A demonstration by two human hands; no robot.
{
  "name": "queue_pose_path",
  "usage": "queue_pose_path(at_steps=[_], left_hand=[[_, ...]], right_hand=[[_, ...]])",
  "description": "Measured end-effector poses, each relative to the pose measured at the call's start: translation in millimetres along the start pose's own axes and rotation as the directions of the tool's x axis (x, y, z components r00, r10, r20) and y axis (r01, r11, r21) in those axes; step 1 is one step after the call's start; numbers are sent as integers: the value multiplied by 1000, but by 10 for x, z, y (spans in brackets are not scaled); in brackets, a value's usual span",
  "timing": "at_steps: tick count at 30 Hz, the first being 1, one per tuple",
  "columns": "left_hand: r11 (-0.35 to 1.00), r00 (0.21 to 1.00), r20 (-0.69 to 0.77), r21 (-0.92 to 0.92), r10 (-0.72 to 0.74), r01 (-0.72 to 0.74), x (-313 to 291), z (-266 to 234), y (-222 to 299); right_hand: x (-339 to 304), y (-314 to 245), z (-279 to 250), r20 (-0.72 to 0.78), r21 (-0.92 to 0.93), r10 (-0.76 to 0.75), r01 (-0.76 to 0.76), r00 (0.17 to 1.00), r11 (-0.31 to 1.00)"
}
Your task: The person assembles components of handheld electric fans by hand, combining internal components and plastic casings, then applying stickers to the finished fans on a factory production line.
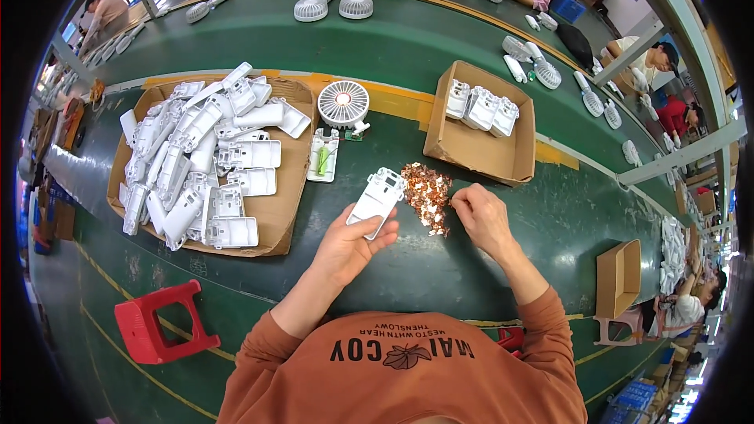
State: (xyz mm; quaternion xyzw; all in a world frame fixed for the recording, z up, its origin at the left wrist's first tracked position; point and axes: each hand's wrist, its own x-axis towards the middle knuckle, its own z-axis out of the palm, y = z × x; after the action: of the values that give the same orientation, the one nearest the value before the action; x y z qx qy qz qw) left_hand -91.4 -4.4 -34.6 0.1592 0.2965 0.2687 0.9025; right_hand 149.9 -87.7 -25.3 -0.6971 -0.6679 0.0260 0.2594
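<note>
My left hand [349, 247] grips a white plastic handle shell [375, 202], held tilted above the green table with its cut-out end pointing away from me. My right hand [482, 217] is at the right edge of a loose pile of small copper-coloured and silvery metal pieces [428, 195]. Its fingertips are pinched together; whatever they may hold is too small to make out. Beyond the shell, an opened fan handle [323, 159] with a green part inside lies beside a round white fan head [343, 104].
At left, a cardboard tray [292, 202] is heaped with white shells. A second cardboard box [479, 159] at right holds several shells. White handheld fans [356, 5] lie on the green conveyor [251, 39] beyond. Co-workers sit across it. A red stool [141, 330] stands at lower left.
</note>
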Motion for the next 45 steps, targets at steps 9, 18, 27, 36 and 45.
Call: queue_pose_path(at_steps=[9, 18, 27, 36, 45], left_hand=[[985, 993, 88, 151, 74, -87, 53, 354, -186], [945, 981, 134, 279, 140, -173, 33, 413, -276], [873, 966, 160, 418, 202, -252, -1, 398, -289], [693, 973, 228, 698, 24, -181, 146, 213, -149], [423, 959, 254, 861, 125, -283, 78, 226, -180]], right_hand=[[318, -536, -160, -188, 89, -191, 210, 963, 974], [354, -579, -66, -190, -126, -342, 323, 920, 938], [399, -573, -79, -232, -28, -318, 320, 920, 947], [244, -612, -117, 146, 418, -4, -58, 989, 906], [136, -627, -73, 218, 409, 49, -137, 975, 902]])
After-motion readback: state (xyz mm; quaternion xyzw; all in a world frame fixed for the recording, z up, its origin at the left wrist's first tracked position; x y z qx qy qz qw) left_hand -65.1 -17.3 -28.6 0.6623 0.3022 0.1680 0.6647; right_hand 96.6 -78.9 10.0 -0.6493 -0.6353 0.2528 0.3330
